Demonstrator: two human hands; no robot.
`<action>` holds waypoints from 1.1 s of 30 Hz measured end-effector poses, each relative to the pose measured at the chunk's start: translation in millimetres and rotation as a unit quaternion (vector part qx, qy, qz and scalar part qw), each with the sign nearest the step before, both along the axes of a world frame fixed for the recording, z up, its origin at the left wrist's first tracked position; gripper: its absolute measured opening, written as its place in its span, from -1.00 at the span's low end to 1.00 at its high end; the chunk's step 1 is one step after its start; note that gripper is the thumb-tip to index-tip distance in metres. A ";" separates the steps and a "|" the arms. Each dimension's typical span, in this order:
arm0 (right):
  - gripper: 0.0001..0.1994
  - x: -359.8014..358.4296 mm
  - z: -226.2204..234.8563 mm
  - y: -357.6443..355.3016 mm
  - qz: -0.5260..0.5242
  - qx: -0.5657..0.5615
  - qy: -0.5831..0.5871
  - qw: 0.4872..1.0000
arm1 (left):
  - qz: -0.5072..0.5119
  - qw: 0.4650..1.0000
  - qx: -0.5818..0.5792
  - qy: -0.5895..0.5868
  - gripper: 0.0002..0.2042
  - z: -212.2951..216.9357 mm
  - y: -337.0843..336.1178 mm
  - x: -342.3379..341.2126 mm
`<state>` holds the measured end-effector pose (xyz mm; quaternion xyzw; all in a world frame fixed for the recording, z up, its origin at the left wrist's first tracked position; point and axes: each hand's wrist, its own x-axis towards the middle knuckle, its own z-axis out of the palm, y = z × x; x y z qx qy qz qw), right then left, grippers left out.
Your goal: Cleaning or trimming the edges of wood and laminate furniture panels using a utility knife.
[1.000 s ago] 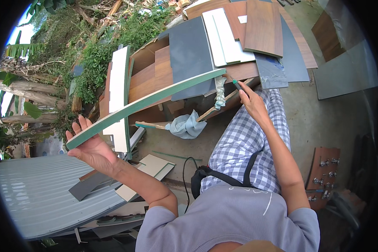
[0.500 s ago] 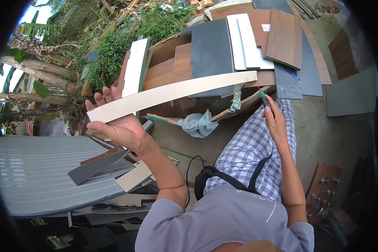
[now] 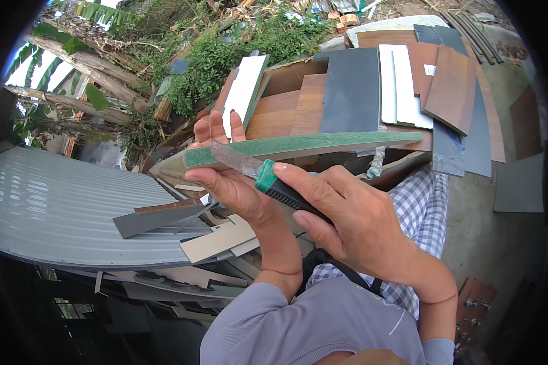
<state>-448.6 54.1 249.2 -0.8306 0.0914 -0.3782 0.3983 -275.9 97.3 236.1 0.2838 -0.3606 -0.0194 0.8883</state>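
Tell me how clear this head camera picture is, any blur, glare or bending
Head view: even daylight, no hard glare; both hands, the left hand and right hand, look sharp, as does the green-edged board strip and the knife; the fisheye bows the strip and the corrugated metal sheet; the rim is black, bright sky top left.

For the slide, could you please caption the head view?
Left hand holds a green-edged board strip while right hand sets a green-handled blade tool against it.
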 end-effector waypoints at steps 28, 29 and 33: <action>-0.52 -36.8 -67.2 -9.3 -0.120 0.092 0.086 0.985 | -0.153 0.986 -0.029 -0.067 -0.62 -3.4 12.4 16.9; -0.52 -37.3 -72.0 -11.4 -0.125 0.093 0.089 0.984 | -0.177 0.979 -0.027 -0.099 -0.62 -4.0 13.1 17.8; -0.58 -44.5 -106.2 -31.7 -0.197 0.124 0.126 0.964 | -0.152 0.986 -0.026 -0.058 -0.63 -5.5 9.8 14.2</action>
